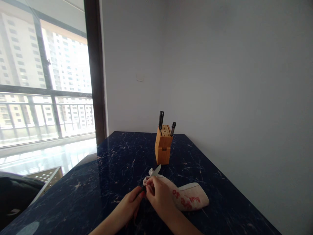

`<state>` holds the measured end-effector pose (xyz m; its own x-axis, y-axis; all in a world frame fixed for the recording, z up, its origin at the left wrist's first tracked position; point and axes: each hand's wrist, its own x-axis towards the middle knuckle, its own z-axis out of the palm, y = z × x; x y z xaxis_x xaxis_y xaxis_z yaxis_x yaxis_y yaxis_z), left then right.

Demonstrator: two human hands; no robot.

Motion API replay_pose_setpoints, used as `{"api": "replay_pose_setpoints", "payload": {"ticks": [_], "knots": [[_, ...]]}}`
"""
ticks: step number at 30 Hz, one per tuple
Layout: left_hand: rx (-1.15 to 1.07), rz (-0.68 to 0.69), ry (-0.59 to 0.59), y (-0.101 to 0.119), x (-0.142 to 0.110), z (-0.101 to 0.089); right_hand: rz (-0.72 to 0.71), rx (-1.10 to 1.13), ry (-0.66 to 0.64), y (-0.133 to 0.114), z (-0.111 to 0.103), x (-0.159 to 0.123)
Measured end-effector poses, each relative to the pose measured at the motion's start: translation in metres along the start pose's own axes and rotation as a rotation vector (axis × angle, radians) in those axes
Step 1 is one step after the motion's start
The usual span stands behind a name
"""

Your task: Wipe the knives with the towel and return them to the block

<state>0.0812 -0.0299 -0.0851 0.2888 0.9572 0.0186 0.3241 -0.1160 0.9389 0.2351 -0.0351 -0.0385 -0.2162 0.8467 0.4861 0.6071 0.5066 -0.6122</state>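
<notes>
Knife: a small knife is held above the near part of the dark marbled table; blade bare at the tip, angled up and away to the right, toward the foot of the knife block.
Left hand: fingers curled around the dark handle; knife gripped, handle mostly covered.
Right hand: thumb and fingertips pinched together on the cloth by the base of the blade; whether the blade itself is touched by the fingers cannot be told.
Cloth: whitish, marked in red; one end bunched around the lower blade, the rest spread on the table to the right of the right hand, partly hidden by it.
Knife block: light wood, stood upright beyond the hands; slots seen in the top.
Handles: a black handle is seated at the left of the block, a black-and-silver handle at the right, leaning slightly outward.
Surroundings: table bordered by a plain wall on the right; chair partly seen at lower left, large window behind it.
</notes>
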Motion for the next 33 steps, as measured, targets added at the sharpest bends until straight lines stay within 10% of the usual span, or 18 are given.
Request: {"api": "replay_pose_setpoints", "payload": {"ticks": [18, 25, 33], "knots": [[-0.155, -0.073, -0.067, 0.009, 0.000, -0.007, 0.251, -0.067, 0.261, 0.049, -0.019, 0.022], [-0.558, 0.008, 0.137, 0.030, -0.006, -0.013, -0.005, -0.076, 0.317, 0.027, -0.016, 0.015], [-0.755, 0.114, 0.176, 0.039, -0.007, -0.006, -0.048, 0.243, -0.093, -0.001, 0.009, -0.012]]}}
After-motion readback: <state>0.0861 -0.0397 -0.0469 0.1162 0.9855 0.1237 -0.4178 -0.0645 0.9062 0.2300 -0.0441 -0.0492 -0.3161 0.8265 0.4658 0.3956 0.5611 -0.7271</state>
